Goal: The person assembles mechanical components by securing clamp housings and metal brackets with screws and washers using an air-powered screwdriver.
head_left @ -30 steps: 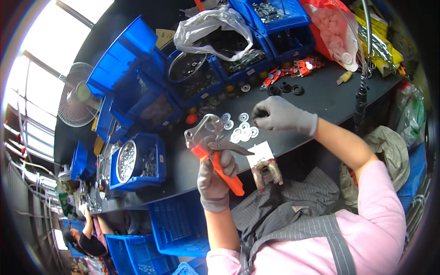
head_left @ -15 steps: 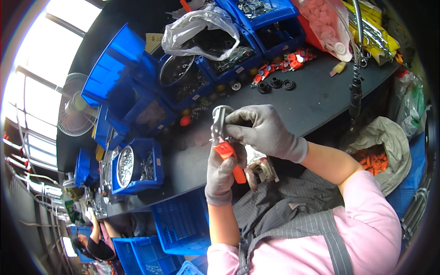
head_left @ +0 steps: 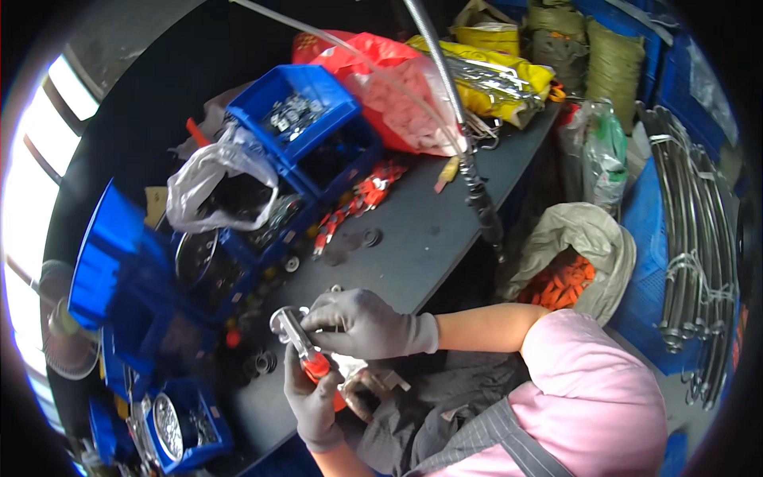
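Note:
Both my hands wear grey gloves and meet over the near edge of the dark worktable (head_left: 445, 230). My left hand (head_left: 311, 401) grips the orange handle of a metal hand tool (head_left: 296, 338) whose silver head points up and to the left. My right hand (head_left: 362, 322) is closed over the top of the tool's metal head, fingers curled on it. Whether a small part sits under those fingers is hidden. A small metal piece (head_left: 367, 383) lies in my lap just below the hands.
Blue bins (head_left: 306, 111) with metal parts and a clear plastic bag (head_left: 218, 179) stand at the left. Red small parts (head_left: 358, 199) and dark rings (head_left: 369, 237) lie mid-table. A hose (head_left: 469, 167) hangs down. A sack of orange pieces (head_left: 568, 274) stands at the right.
The view has swung to the right and the bins slid left. My hands stay together on the tool, lower in the picture, with my right hand still over its head.

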Demonstrator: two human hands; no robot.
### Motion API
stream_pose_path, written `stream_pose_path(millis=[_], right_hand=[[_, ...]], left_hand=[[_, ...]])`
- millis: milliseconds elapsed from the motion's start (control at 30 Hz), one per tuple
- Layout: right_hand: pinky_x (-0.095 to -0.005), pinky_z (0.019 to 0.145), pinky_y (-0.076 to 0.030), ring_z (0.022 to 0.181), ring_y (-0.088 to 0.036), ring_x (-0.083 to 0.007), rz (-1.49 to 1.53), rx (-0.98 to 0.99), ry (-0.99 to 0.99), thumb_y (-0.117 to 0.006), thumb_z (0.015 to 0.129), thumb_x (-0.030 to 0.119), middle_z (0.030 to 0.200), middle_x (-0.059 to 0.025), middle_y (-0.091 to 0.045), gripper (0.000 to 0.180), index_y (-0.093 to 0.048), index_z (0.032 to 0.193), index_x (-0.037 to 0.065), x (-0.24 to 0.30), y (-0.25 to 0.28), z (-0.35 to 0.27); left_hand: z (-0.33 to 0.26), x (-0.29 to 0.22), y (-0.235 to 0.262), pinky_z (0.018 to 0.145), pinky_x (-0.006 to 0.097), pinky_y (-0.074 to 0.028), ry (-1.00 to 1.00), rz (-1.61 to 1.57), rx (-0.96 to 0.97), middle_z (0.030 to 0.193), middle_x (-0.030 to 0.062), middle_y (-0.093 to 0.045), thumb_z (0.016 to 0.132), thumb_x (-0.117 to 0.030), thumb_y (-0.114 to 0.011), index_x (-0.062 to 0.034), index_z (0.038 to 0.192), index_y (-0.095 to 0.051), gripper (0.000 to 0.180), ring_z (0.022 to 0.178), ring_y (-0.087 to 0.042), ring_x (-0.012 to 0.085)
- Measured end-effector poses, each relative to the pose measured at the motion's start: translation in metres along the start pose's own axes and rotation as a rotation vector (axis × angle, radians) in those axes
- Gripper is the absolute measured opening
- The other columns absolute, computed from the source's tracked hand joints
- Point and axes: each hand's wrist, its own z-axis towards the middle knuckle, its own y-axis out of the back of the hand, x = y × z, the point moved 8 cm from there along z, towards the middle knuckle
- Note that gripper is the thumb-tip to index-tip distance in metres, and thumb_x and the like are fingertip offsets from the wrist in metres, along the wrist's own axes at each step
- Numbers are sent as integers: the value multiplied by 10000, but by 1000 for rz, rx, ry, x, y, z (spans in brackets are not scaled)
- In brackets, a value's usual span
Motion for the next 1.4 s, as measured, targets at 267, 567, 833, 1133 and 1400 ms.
stream_pose_path(millis=[267,567,833,1133,1400], right_hand=[[-334,818,-587,881,-717,-152,-387,-795,18,-721,1054,40,1084,-100,-745,168,-742,1214,-9,-53,277,-46],[-528,1019,-612,1135,-771,-419,-1288,-472,-841,-783,955,336,1275,-246,-765,439,-766,1267,29,-321,476,-39],[-254,557,-483,702,-704,-108,123,-167,-749,-803,977,341,768,-4,-680,413,-753,1202,-2,-253,387,-101],[-237,451,-272,495,-370,-45,477,-720,-844,-591,1179,307,777,48,-525,382,-653,1445,40,-135,324,-189],[-282,669,-478,687,-557,-142,-653,-42,192,-563,1101,-73,827,-34,-589,549,-612,1635,45,83,148,-92]], left_hand=[[-6,-7,17,708,299,-572,4,95,-117,939,48,-673,956,-157,-832,33,1710,-392,894,779,-657,130],[7,19,-32,884,370,-625,194,-57,9,1163,120,-723,854,200,-728,27,1751,-353,988,993,-735,208],[-8,-5,0,825,344,-615,141,48,-67,1080,94,-723,883,87,-765,61,1725,-374,929,914,-722,176],[1,-23,26,750,325,-601,-20,10,-129,1032,64,-720,951,-105,-794,67,1702,-413,860,824,-686,138],[-11,-61,80,732,317,-576,71,-343,-236,982,7,-667,1084,-283,-728,-98,1629,-562,599,799,-640,112]])
